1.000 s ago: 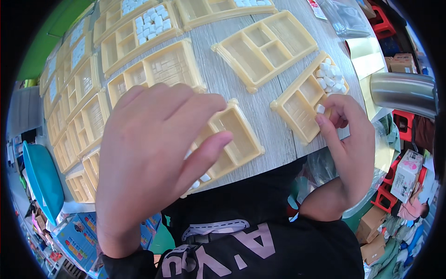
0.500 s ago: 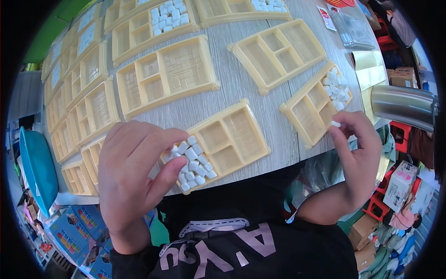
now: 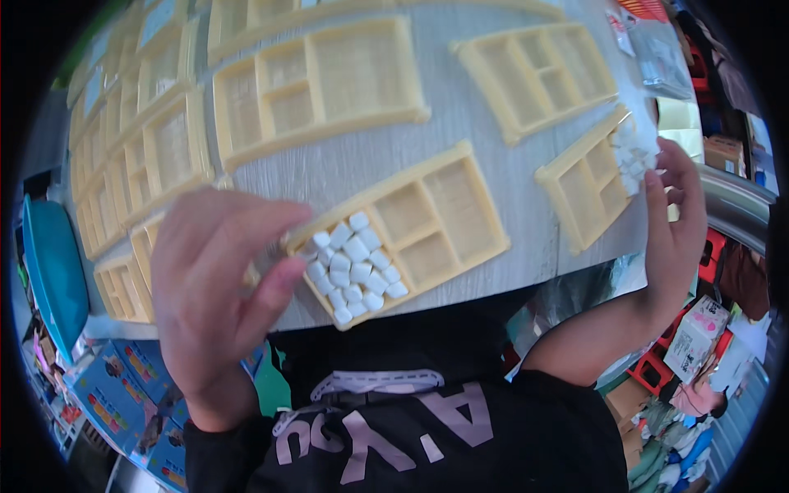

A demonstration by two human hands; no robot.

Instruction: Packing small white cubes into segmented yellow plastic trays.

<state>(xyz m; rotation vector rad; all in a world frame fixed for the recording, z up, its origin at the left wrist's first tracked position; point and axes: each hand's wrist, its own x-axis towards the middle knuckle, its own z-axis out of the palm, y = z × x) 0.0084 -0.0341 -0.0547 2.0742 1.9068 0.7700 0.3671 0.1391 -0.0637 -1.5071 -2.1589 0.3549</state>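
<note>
Workshop, cream trays [image 3: 357, 70] in rows, blue cartons [image 3: 115, 382]

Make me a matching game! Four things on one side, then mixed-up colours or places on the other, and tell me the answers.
1. left hand
2. right hand
3. tub
4. shirt

A. teal
B. by the rightmost tray
C. black with pale letters
D. by white pieces in the front middle tray

Pairs: 1-D, 2-B, 3-A, 4-C

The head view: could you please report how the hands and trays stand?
Left hand open, beside nearest tray. White pieces in that tray's left compartment only. Right hand at right tray, grip unclear from blur, partly hiding tray's edge.
</note>
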